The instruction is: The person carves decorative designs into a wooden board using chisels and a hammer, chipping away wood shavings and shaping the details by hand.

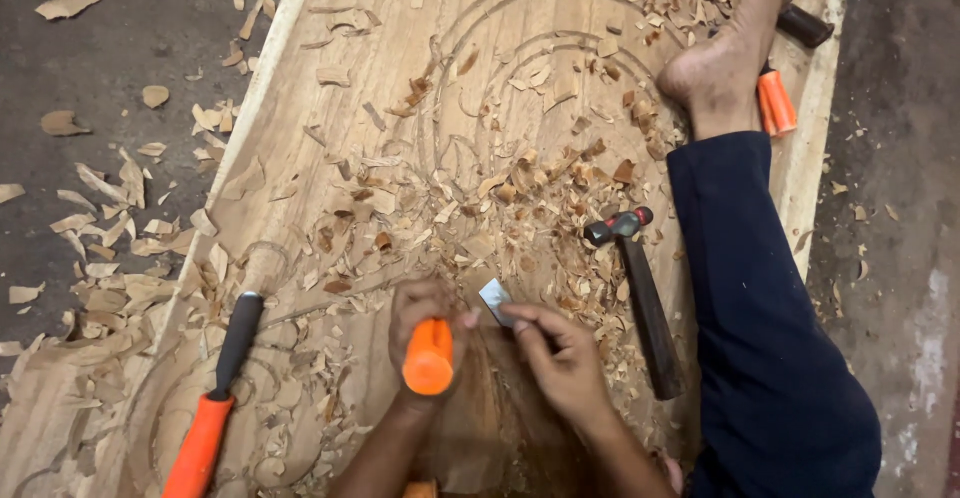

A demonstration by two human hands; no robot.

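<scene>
left hand (425, 313): fist wrapped around the orange chisel handle (429, 357), knuckles up, forearm coming in from bottom edge, wrist roughly straight
right hand (562, 358): palm down, fingers curled, thumb and forefinger pinching the blade (496, 300) near its tip, forearm angled in from bottom right
chisel: held by both hands, low centre of the plank (400, 48), handle toward the person, metal blade pointing up-left onto the wood
plank: large pale board with carved curved grooves, fills most of the view, lying on dark floor (110, 48)
shavings (500, 198): thick pile just beyond the hands, more scattered off the plank's left edge
hammer (640, 293): lies on the plank just right of the right hand, dark handle, head pointing away from the person
spare chisel (215, 398): orange and black handle, lies on the plank left of the left hand, well apart
leg (760, 298): dark trouser leg along the plank's right side, bare foot (735, 48) resting on top end
tools by foot (775, 98): orange handle and dark handle, partly hidden under the foot
</scene>
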